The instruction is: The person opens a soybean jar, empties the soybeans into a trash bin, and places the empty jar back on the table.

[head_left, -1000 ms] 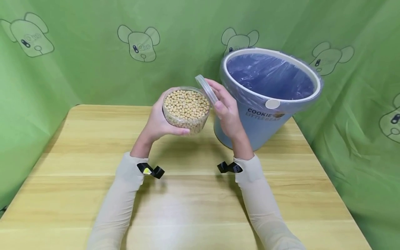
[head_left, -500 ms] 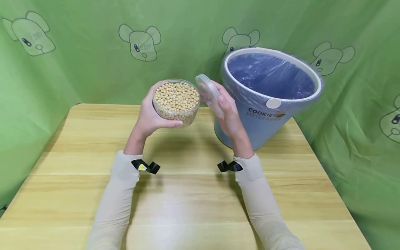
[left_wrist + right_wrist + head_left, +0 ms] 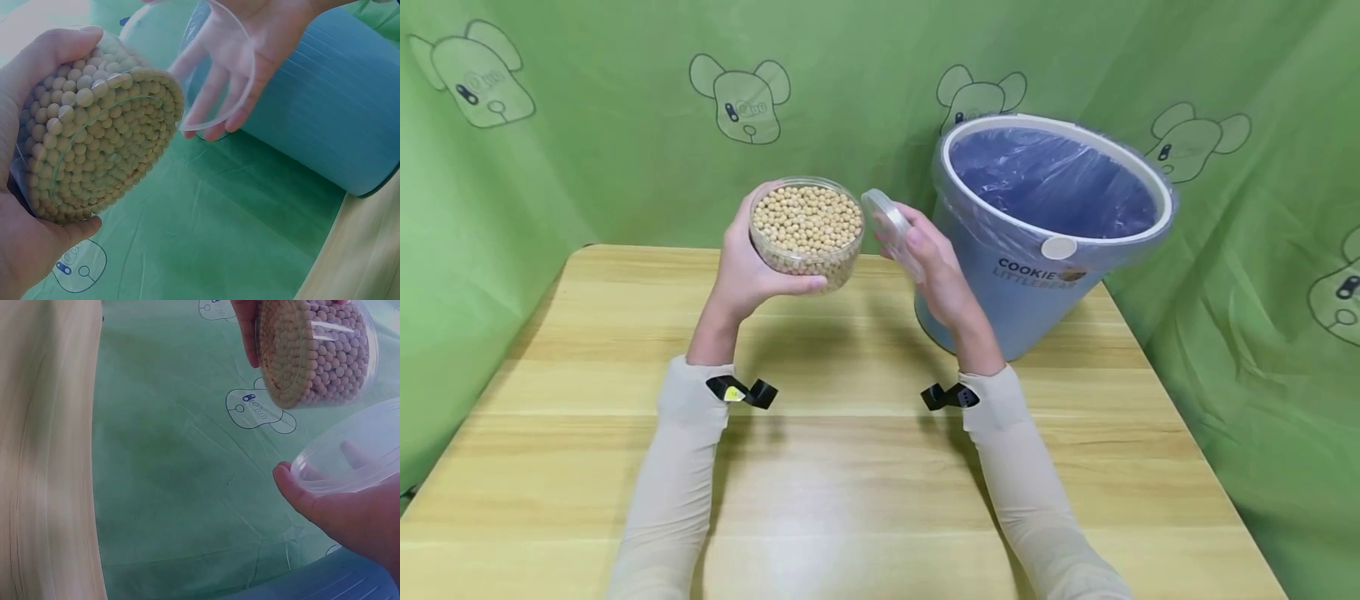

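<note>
A clear round jar (image 3: 842, 268) full of pale yellow soybeans (image 3: 807, 218) is held up above the table by my left hand (image 3: 741, 267). The fingers wrap its far side and the thumb lies across its near side; its open mouth faces up, tilted slightly toward me. Just right of the jar, my right hand (image 3: 942, 271) holds the clear plastic lid (image 3: 891, 229) by its edge, steeply tilted and apart from the jar. The left wrist view shows the jar's bean-filled bottom (image 3: 112, 150), and the hand's fingers show through the lid (image 3: 249, 75).
A blue bin (image 3: 1000, 308) with a white rim (image 3: 1060, 248) and a clear bag liner stands at the table's back right, close behind my right hand. Green cloth (image 3: 850, 50) hangs behind the wooden table (image 3: 835, 500).
My left hand has carried the jar left and a little away from me, so the gap to the lid has widened. The right hand has tilted the lid, staying nearly in place.
</note>
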### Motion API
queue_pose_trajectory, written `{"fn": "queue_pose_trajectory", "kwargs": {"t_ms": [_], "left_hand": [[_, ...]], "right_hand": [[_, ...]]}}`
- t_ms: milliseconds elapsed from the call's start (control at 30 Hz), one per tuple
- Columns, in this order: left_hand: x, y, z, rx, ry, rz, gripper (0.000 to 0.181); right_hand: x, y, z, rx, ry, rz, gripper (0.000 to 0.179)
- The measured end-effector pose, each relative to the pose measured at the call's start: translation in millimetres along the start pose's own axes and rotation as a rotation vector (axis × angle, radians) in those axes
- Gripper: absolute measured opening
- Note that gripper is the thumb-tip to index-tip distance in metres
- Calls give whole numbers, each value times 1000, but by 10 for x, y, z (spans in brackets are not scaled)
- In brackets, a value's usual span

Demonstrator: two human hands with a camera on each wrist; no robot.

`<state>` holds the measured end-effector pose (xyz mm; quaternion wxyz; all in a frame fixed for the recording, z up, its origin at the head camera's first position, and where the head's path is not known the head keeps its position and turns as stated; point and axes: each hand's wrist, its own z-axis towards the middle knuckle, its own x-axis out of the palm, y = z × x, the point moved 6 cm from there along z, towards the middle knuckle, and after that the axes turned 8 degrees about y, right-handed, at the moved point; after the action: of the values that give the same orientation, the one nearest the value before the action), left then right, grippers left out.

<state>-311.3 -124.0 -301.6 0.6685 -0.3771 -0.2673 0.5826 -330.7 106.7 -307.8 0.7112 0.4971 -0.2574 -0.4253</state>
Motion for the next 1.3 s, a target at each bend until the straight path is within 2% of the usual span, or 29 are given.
{"fn": "queue_pose_trajectory", "kwargs": {"t_ms": [133, 333, 467, 700, 933, 1033, 1200, 1300], "left_hand": [[-12, -10, 1, -2, -2, 5, 111], [-53, -36, 15, 11, -22, -5, 111], [-66, -34, 11, 4, -21, 0, 112], [-85, -31, 13, 9, -27, -4, 111], [-87, -57, 2, 2, -31, -1, 113], [-66, -136, -10, 4, -30, 2, 111], [-35, -274, -29, -2, -35, 3, 108], [-37, -277, -34, -4, -36, 3, 107]], "right_hand": [[-17, -43, -10, 25, -1, -28, 109], [-19, -127, -8, 73, 24, -143, 65], [-15, -208, -36, 127, 64, -224, 55], [-33, -394, -125, 204, 117, -375, 56], [5, -594, -225, 279, 190, -634, 70], [28, -652, -253, 286, 234, -745, 77], [66, -717, -314, 274, 294, -876, 80], [88, -781, -365, 269, 325, -947, 83]]}}
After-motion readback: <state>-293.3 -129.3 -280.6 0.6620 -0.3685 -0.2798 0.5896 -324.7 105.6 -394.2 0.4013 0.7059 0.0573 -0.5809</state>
